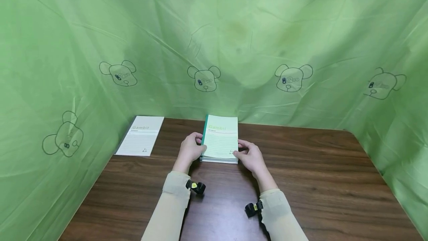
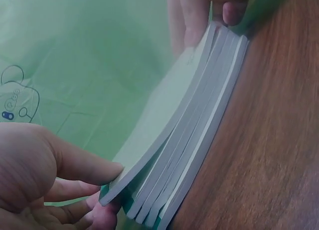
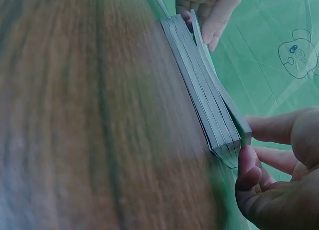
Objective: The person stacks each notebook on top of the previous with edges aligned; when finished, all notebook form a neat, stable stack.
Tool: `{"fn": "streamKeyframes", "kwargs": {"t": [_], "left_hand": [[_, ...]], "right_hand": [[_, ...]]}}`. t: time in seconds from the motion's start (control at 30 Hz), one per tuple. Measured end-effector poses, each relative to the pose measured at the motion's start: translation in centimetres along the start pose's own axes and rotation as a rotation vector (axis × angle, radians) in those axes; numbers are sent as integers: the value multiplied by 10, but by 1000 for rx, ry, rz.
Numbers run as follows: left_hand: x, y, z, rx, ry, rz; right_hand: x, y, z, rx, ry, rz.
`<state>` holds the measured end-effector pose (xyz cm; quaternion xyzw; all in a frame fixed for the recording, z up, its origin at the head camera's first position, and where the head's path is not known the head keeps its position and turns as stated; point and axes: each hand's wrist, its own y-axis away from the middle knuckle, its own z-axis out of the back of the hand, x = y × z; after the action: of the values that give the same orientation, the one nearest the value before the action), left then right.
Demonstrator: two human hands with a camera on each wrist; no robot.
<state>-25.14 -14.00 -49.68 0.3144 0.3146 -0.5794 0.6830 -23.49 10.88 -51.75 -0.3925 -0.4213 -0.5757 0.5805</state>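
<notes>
A green-covered notebook lies uppermost on a stack of several notebooks at the table's back middle. My left hand pinches its left side near the front corner, thumb on the cover and fingers beneath. On the opposite side my right hand pinches the right edge in the same way. Both wrist views show a narrow gap between this top notebook and the lower ones, widest near the left hand in the left wrist view. The lower notebooks rest flush on the table.
A separate white notebook lies at the table's back left corner. The brown wooden table extends to the right and front. Green curtain with bear-head drawings hangs around the back and sides.
</notes>
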Motion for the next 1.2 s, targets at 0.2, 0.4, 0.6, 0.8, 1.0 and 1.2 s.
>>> {"fn": "streamKeyframes", "kwargs": {"t": [0.2,0.4,0.6,0.8,1.0,1.2], "left_hand": [[1,0,1,25,-52,-24],[6,-2,-1,37,-64,-26],[7,-4,-1,45,-72,-32],[3,-1,0,43,-79,-32],[2,-1,-2,37,-57,-2],[5,3,-4,39,-52,9]], "right_hand": [[-4,-1,0,26,-2,-15],[-6,-1,-1,34,-23,-34],[-7,-3,-1,57,-40,-35],[-7,-3,-1,53,-36,-26],[-6,-1,0,44,-41,-40],[-4,2,-2,28,-8,-65]]}}
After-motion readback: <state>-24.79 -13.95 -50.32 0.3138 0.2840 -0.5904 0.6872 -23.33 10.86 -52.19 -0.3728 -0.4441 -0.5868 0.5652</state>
